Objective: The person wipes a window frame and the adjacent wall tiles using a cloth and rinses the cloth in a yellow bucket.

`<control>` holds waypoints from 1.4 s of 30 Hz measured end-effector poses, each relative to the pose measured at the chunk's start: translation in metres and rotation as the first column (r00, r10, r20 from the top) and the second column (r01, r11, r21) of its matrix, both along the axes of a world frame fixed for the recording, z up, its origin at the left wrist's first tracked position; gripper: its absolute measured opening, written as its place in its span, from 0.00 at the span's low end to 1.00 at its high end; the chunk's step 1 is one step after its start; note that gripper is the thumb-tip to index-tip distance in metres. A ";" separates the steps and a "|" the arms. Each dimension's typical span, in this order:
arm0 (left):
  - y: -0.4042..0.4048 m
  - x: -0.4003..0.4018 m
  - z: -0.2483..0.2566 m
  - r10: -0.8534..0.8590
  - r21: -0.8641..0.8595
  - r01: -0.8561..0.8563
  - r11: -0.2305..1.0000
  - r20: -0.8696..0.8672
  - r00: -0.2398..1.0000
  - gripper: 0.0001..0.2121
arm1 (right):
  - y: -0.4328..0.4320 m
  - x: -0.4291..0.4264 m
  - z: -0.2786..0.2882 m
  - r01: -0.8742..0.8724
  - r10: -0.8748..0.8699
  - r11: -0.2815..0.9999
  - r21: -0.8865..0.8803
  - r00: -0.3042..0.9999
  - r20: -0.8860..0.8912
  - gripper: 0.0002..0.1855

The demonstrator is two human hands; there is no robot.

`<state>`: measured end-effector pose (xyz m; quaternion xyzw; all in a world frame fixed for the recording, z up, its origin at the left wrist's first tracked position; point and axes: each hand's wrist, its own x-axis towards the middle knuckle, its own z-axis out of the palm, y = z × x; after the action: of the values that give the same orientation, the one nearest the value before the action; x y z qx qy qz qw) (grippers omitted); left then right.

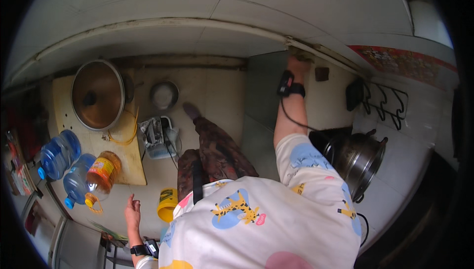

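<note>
My right hand [299,64] reaches up to the pale trim strip [322,55] that runs along the tiled wall. Its fingers press a brownish-green cloth [306,55] there; the cloth is partly hidden and blurred. A black strap with a small device [286,84] and a cable sits on that wrist. My left hand [132,211] hangs low on the left with nothing in it and its fingers loosely extended. Near it stand a large bottle of amber oil [104,172] with a yellow cap and a yellow bucket [168,204].
A lidded wok [97,95] and blue water bottles [59,154] stand around a yellowish board [129,169]. On the floor are a metal bowl [164,95] and a plastic basket [163,152]. At right are a steel pot [361,161] and a black hook rack [385,102].
</note>
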<state>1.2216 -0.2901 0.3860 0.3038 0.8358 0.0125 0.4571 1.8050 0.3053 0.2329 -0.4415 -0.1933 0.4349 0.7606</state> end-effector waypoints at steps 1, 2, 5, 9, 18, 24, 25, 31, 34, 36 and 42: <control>-0.008 0.001 -0.001 0.041 -0.006 -0.040 0.999 0.016 0.999 0.17 | 0.003 0.003 -0.005 0.021 -0.012 0.999 0.033 0.962 -0.274 0.20; -0.013 0.002 -0.002 0.082 -0.006 -0.082 0.997 0.032 0.996 0.18 | 0.010 0.014 -0.010 0.050 -0.069 0.997 -0.067 0.940 -0.333 0.19; -0.037 -0.004 -0.018 0.123 -0.011 -0.123 0.992 0.065 0.990 0.18 | 0.013 0.016 -0.024 0.237 -0.310 0.951 -0.201 0.668 -0.676 0.20; -0.031 0.007 -0.013 0.031 -0.086 -0.030 0.996 0.015 0.999 0.18 | -0.010 -0.079 0.028 0.075 -0.154 0.987 -0.145 0.727 -0.669 0.15; 0.042 0.021 -0.002 0.123 0.019 -0.123 0.992 0.009 0.992 0.17 | 0.002 -0.054 -0.026 -0.381 0.418 0.908 -0.174 0.840 0.346 0.16; 0.043 0.049 0.016 0.223 0.037 -0.224 0.974 0.028 0.975 0.17 | -0.020 -0.134 -0.050 -0.888 0.886 0.453 0.079 0.439 -0.148 0.11; 0.033 0.055 0.016 0.275 0.039 -0.276 0.960 0.011 0.961 0.17 | -0.023 -0.148 -0.053 -0.926 0.927 0.323 0.194 0.267 -0.264 0.13; 0.028 0.100 0.027 0.435 0.112 -0.440 0.891 0.071 0.898 0.18 | -0.086 -0.364 0.087 -0.599 0.773 0.613 -0.515 0.320 0.548 0.14; 0.004 0.121 0.026 0.519 0.122 -0.526 0.842 0.082 0.851 0.18 | -0.080 -0.415 0.110 -0.898 -0.090 0.350 -0.265 -0.314 0.945 0.15; -0.018 0.134 0.024 0.595 0.136 -0.603 0.786 0.097 0.798 0.18 | -0.052 -0.440 0.102 -0.905 -0.382 0.277 -0.323 -0.412 0.827 0.16; -0.101 0.194 -0.009 0.732 0.125 -0.737 0.665 0.087 0.675 0.16 | 0.002 -0.377 0.063 -0.696 -0.835 0.369 -0.616 -0.539 0.110 0.21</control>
<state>1.4153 -0.3908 0.3775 -0.0253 0.8772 0.2625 0.4012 1.4283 0.3070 0.2955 -0.1080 0.9431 0.2627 0.1727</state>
